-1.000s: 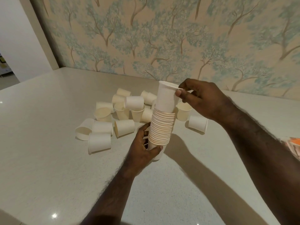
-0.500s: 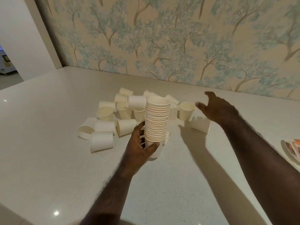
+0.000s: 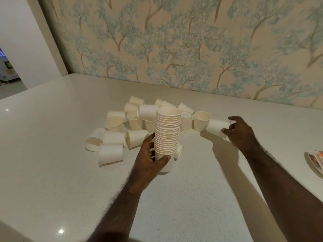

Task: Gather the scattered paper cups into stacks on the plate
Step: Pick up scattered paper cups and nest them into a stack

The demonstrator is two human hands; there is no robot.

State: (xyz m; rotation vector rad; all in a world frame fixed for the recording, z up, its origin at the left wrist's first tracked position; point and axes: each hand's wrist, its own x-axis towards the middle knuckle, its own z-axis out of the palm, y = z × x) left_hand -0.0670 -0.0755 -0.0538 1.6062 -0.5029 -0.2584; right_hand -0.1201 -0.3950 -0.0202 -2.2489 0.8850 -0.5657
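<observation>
The left hand (image 3: pixel 150 159) grasps one tall stack of nested cups (image 3: pixel 168 131) near its base. The right hand (image 3: pixel 240 131) pinches one lying cup (image 3: pixel 216 127). Roughly sixteen loose cups (image 3: pixel 111 153) litter the surface (image 3: pixel 52 154).

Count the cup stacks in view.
1. The stack stands upright in the left hand, which grips its base. The right hand grips a lying cup. The plate is mostly out of frame; more may hide there.

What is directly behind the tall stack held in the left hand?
Behind the stack, held by the left hand, loose cups stand or lie on the counter. The stack covers parts of several, so their exact number cannot be told.
</observation>
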